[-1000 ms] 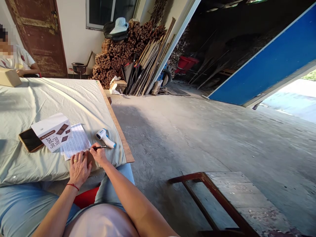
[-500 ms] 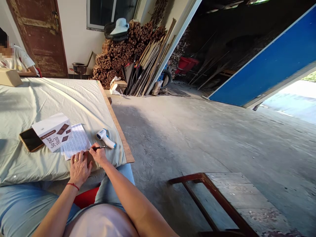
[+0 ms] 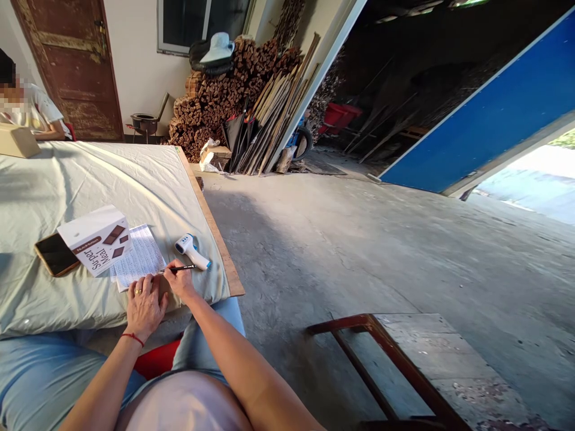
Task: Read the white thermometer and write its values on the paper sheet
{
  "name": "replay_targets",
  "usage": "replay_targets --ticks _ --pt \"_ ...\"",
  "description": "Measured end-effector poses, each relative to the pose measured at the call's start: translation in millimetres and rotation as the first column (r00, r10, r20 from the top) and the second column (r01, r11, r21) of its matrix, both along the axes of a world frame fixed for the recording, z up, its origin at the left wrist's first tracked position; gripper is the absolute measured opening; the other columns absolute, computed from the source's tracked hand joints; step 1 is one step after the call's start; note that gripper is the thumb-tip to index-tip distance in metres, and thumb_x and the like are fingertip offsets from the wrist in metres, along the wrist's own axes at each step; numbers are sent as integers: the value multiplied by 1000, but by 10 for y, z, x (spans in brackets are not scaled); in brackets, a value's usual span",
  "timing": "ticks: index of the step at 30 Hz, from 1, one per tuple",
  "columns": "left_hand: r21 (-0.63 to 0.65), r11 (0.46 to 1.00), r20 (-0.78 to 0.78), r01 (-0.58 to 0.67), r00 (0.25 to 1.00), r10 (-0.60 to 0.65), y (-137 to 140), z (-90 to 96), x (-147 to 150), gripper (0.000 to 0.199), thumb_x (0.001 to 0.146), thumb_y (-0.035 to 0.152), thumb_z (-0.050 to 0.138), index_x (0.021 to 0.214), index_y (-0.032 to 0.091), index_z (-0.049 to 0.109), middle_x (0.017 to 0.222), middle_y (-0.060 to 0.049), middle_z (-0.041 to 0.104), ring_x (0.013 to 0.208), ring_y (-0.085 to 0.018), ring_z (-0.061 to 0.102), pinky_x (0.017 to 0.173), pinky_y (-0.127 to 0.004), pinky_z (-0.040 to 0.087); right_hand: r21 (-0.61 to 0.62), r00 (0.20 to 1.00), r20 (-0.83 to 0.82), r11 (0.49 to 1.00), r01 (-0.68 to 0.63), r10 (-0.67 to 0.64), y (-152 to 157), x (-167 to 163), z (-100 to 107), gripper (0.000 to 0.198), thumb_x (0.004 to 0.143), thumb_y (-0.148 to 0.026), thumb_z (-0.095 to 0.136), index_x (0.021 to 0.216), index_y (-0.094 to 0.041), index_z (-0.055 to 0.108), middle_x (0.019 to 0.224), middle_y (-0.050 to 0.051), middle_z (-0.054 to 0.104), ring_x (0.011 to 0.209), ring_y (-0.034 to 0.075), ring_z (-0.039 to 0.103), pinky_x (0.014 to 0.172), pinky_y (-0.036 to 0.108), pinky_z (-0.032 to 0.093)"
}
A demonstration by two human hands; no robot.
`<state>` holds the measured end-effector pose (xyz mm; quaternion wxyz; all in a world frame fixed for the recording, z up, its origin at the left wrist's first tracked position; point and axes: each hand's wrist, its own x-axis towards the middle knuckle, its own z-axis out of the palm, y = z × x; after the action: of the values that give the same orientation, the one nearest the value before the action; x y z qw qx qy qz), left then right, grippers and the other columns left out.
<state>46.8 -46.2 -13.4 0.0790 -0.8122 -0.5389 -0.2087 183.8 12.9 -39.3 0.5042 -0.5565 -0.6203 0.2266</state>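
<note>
My right hand (image 3: 179,280) grips a black pen (image 3: 183,267), its tip at the lower right of a sheet of paper (image 3: 142,254) covered in handwriting. Flat on the paper's lower edge rests my left hand (image 3: 146,304), fingers stretched out, with a ring and a red string bracelet (image 3: 133,339). A white printed box or folded card (image 3: 96,239) reading "Su-per Meal" overlaps the paper's left side. Partly under that lies a dark phone (image 3: 56,254) in a tan case. Just beyond my right hand is a white and blue infrared thermometer (image 3: 193,251).
A pale cloth (image 3: 112,173) covers the table, with its wooden edge (image 3: 211,221) bare on the right. Across it, a person (image 3: 40,111) sits by a cardboard box (image 3: 18,140). A wooden bench (image 3: 372,335) stands at lower right. Stacked firewood (image 3: 215,96) lines the wall.
The pen and my right hand have shifted very slightly to the right. My left hand stays in place. The person across the table has moved a little.
</note>
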Motion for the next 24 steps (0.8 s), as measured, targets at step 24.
replay_targets --ticks 24 --pt "-41 999 80 20 997 -17 26 34 -202 40 93 40 44 119 19 65 118 -14 64 109 -30 55 93 -46 44 89 935 340 993 72 -98 155 29 458 28 92 -14 44 108 -16 67 102 10 65 101 23 59 91 34 44"
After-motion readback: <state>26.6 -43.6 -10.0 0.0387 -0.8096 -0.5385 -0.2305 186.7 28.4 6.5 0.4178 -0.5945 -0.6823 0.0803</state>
